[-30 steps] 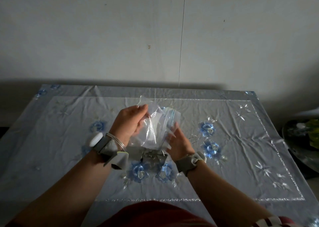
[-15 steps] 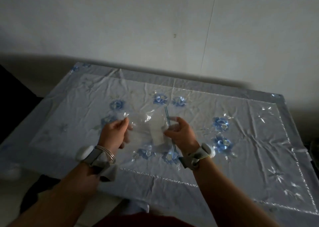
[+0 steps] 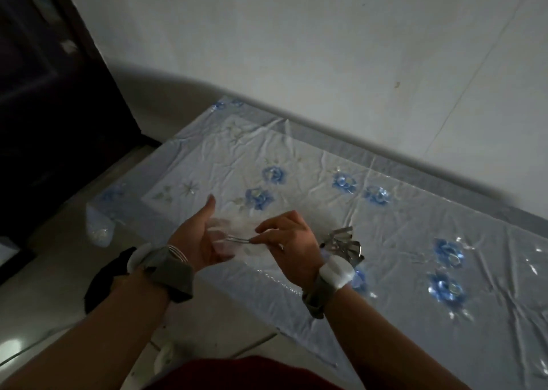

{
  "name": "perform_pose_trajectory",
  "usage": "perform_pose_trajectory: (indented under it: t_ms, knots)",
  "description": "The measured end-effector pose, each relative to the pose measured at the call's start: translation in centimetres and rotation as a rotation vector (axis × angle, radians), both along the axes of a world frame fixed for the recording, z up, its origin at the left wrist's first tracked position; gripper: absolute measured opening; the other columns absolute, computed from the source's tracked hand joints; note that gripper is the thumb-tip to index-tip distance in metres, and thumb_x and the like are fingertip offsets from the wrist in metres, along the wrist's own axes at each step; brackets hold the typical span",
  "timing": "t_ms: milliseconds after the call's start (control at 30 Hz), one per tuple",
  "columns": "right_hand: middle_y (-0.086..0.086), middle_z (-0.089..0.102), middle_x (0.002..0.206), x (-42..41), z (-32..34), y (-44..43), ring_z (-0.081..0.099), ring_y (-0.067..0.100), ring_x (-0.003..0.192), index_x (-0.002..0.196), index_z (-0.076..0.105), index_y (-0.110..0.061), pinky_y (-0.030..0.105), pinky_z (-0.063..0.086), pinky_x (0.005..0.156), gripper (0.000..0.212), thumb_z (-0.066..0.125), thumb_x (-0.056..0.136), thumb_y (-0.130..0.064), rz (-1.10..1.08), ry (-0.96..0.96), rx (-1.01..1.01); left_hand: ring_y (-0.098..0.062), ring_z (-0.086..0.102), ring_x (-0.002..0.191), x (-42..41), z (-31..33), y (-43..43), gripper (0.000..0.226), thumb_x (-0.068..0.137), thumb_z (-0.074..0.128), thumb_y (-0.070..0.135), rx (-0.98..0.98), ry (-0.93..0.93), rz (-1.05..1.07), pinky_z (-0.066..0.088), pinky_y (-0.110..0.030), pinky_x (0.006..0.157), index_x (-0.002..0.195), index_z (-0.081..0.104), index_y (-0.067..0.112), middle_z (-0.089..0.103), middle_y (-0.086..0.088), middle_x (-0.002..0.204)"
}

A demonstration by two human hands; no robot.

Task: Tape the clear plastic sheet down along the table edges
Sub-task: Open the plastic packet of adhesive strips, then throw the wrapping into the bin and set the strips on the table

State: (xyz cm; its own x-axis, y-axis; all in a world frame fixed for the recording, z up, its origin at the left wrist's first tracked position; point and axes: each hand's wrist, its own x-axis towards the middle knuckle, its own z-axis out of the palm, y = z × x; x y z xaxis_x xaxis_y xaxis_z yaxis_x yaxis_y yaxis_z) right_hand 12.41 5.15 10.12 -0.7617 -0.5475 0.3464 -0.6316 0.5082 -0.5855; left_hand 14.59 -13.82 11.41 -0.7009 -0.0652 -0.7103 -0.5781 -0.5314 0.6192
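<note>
From your head camera, no brand, label or writing can be read anywhere; the light is dim and the picture soft.

Your two hands are up over the near left part of the table (image 3: 504, 345). Your left hand (image 3: 198, 238) is turned palm inward with the thumb standing up and the fingers loosely curled; a crumpled bit of clear film lies against its fingers, but whether that grip is closed on it you cannot tell from here. Your right hand (image 3: 289, 237) has thumb and forefinger pinched together on a thin strip of tape (image 3: 237, 238) that runs from its fingertips across to the left hand.

The clear plastic sheet (image 3: 400, 235) lies wrinkled over the flowered cloth covering the table, reaching the near edge and the far edge by the wall (image 3: 296, 48).

Counted: two hands, one wrist strap on each arm, several thin bangles (image 3: 178, 251) on the left wrist, and about eight blue flowers printed on the cloth. One metal, toothed tape cutter (image 3: 344, 244) sits on the sheet just behind your right wrist. A dark doorway (image 3: 44, 93) stands at the left.
</note>
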Motion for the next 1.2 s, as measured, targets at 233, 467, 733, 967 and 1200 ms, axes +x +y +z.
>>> perform_pose_trajectory:
  t_ms: [233, 467, 733, 967, 1200]
  knots:
    - [-0.003, 0.073, 0.098, -0.9, -1.9, -10.5, 0.061, 0.019, 0.089, 0.091, 0.076, -0.021, 0.03, 0.05, 0.081, 0.022, 0.063, 0.083, -0.004, 0.031, -0.09, -0.044, -0.011, 0.059, 0.044, -0.2, -1.7, -10.8, 0.019, 0.077, 0.065, -0.003, -0.45, 0.09, 0.07, 0.049, -0.02, 0.038, 0.076, 0.058, 0.015, 0.061, -0.004, 0.058]
    - [0.004, 0.069, 0.112, -0.1, -6.4, -29.2, 0.061, 0.023, 0.106, 0.106, 0.07, -0.015, 0.035, 0.047, 0.096, 0.03, 0.056, 0.083, -0.002, 0.161, -0.272, 0.076, -0.008, 0.028, 0.026, 2.4, -6.6, -31.0, 0.04, 0.089, 0.043, -0.004, -0.403, -0.038, 0.186, 0.025, -0.012, 0.035, 0.054, 0.04, 0.016, 0.021, -0.006, 0.028]
    - [0.011, 0.062, 0.121, 2.5, -15.5, -44.6, 0.055, 0.016, 0.104, 0.116, 0.061, -0.019, 0.024, 0.041, 0.093, 0.025, 0.05, 0.095, -0.029, 0.194, -1.01, 0.166, -0.016, 0.063, 0.048, 8.7, -16.9, -42.0, 0.019, 0.087, 0.052, 0.003, -0.237, -0.315, 0.423, 0.056, -0.028, 0.052, 0.073, 0.059, 0.013, 0.062, -0.007, 0.062]
    - [0.005, 0.063, 0.082, 4.0, -28.7, -44.7, 0.054, -0.001, 0.046, 0.099, 0.062, -0.013, 0.011, 0.042, 0.042, 0.015, 0.049, 0.095, -0.012, 0.139, -1.067, 0.543, -0.034, 0.06, 0.084, 10.2, -30.4, -42.7, 0.025, 0.094, 0.046, 0.012, 0.002, -0.533, 0.496, 0.055, -0.041, 0.076, 0.118, 0.05, 0.005, 0.062, -0.017, 0.094]
    - [0.023, 0.06, 0.122, 1.0, -42.8, -48.0, 0.061, 0.03, 0.103, 0.129, 0.053, -0.009, 0.025, 0.05, 0.083, 0.036, 0.04, 0.096, -0.003, -0.031, -1.266, 0.562, -0.04, 0.058, 0.104, 10.7, -46.1, -44.2, 0.04, 0.097, 0.041, 0.024, -0.272, -0.749, 0.255, 0.049, -0.05, 0.089, 0.123, 0.05, -0.004, 0.057, -0.026, 0.123]
